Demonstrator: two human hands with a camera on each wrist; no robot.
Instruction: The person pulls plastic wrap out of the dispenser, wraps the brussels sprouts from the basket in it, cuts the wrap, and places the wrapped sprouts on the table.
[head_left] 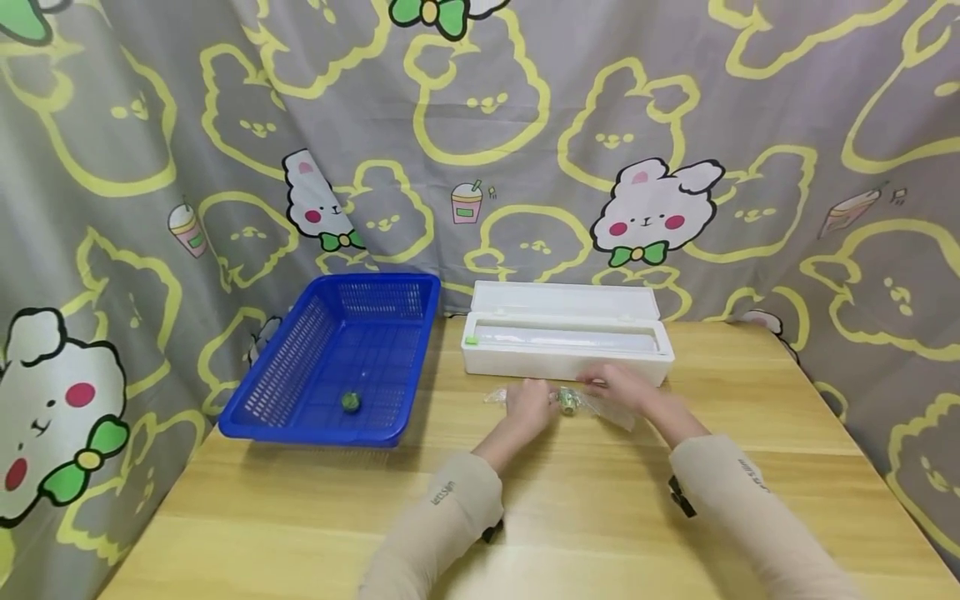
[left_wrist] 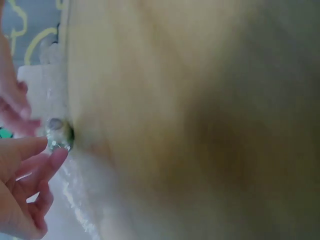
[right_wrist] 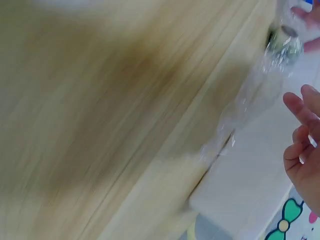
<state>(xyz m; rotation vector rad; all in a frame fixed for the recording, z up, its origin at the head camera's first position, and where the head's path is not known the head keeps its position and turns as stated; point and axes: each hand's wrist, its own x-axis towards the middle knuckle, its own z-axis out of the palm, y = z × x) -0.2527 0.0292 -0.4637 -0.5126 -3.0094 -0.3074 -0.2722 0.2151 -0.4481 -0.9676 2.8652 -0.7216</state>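
Note:
A small round green vegetable (head_left: 567, 401), wrapped in clear plastic film (head_left: 617, 410), lies on the table before the white box. My left hand (head_left: 531, 402) pinches its near side, thumb and finger on the wrapped piece (left_wrist: 60, 134) in the left wrist view. To the right, my right hand (head_left: 617, 387) hovers over the loose film, fingers loosely bent with nothing between them. In the right wrist view that hand (right_wrist: 306, 137) is apart from the film, which trails from the vegetable (right_wrist: 286, 44). The vegetable's exact kind cannot be told.
Behind the hands, a long white box (head_left: 570, 364) stands with its lid (head_left: 566, 300) raised and a film roll (head_left: 562, 337) inside. A blue plastic basket (head_left: 315, 433) at the left holds another small green vegetable (head_left: 350, 402). A patterned curtain (head_left: 517, 108) surrounds the wooden table (head_left: 585, 517).

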